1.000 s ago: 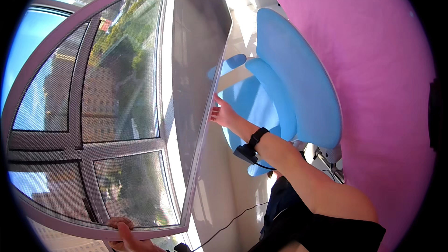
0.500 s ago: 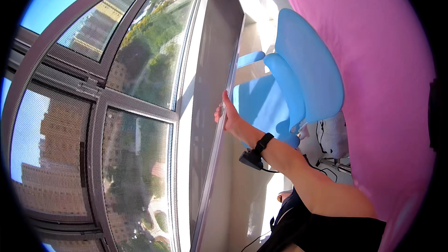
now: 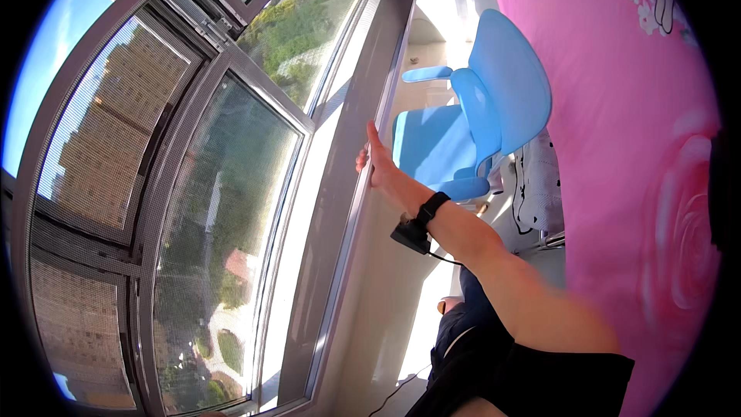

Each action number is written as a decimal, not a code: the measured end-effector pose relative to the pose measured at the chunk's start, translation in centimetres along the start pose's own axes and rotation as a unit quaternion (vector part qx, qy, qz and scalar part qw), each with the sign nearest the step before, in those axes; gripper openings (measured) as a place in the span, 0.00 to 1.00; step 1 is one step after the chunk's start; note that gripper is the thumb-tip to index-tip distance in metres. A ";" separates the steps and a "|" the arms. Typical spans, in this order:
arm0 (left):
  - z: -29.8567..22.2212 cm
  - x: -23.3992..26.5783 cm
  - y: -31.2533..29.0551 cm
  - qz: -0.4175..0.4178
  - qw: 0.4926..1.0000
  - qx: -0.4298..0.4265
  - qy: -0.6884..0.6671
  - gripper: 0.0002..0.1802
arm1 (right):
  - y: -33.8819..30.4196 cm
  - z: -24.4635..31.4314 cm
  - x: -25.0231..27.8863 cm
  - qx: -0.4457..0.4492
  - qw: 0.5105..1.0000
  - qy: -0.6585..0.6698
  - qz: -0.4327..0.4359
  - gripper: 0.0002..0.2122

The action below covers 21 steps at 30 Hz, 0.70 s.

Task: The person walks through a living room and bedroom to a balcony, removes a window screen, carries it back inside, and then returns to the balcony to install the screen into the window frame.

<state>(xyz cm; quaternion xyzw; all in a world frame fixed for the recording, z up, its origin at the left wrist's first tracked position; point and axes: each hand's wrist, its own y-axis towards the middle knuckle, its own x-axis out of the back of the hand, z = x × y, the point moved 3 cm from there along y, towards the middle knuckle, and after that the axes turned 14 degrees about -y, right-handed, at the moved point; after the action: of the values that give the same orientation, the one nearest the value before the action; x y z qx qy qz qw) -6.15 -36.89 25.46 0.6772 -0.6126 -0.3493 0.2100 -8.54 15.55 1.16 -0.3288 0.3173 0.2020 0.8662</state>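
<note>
My right hand (image 3: 377, 165) grips the inner edge of the grey window sill (image 3: 345, 177). Its fingers curl over the edge, and the thumb stretches upward along it. A black strap with a small box (image 3: 417, 230) sits round that wrist, with a thin black cable running from it. Beyond the sill rises a large grey-framed window (image 3: 225, 69) with fine mesh across it. Trees and tall buildings show outside. My left hand is out of view.
A light-blue chair (image 3: 505, 81) with armrests stands just past my hand. Along the right side lies a pink flowered bedspread (image 3: 610, 154). My foot (image 3: 449, 305) shows low down, by a sunlit patch. A thin cable (image 3: 397, 391) lies near the lower edge.
The view has turned, bringing more of the bed's floral pattern and the chair's seat into sight. My right hand stays on the sill's edge, its thumb now standing more upright.
</note>
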 end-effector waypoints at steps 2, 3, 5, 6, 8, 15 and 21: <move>0.3 3.5 -0.6 -0.045 0.997 0.013 -0.065 0.20 | -0.1 -1.2 0.2 -0.041 0.999 -0.003 0.004 0.28; -0.1 4.7 -0.7 -0.035 0.993 0.040 -0.101 0.20 | -0.8 -1.6 0.1 -0.042 0.999 0.006 0.033 0.29; -1.9 5.3 -1.1 -0.030 0.997 0.038 -0.064 0.22 | -2.1 -2.5 -0.4 -0.059 0.994 0.036 0.082 0.28; -1.6 6.8 -1.2 -0.034 0.996 0.057 -0.066 0.23 | -2.7 -2.5 -0.6 -0.078 0.990 0.064 0.101 0.28; -1.7 8.7 -1.6 0.002 0.999 0.020 -0.028 0.24 | -1.6 -3.2 0.6 -0.057 0.981 0.094 0.160 0.29; -3.2 10.3 -2.4 -0.046 0.995 0.011 0.089 0.33 | 2.0 -5.5 4.4 -0.113 0.994 0.006 0.005 0.33; -2.8 9.2 -4.9 -0.056 0.996 0.012 0.067 0.33 | 0.8 -2.7 1.9 -0.067 0.996 -0.056 -0.017 0.31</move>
<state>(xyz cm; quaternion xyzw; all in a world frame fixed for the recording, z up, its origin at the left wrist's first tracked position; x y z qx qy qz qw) -0.73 -45.53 21.88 0.7346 -0.5627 -0.3069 0.2226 -8.73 14.48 -2.02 -0.3795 0.2487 0.2254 0.8622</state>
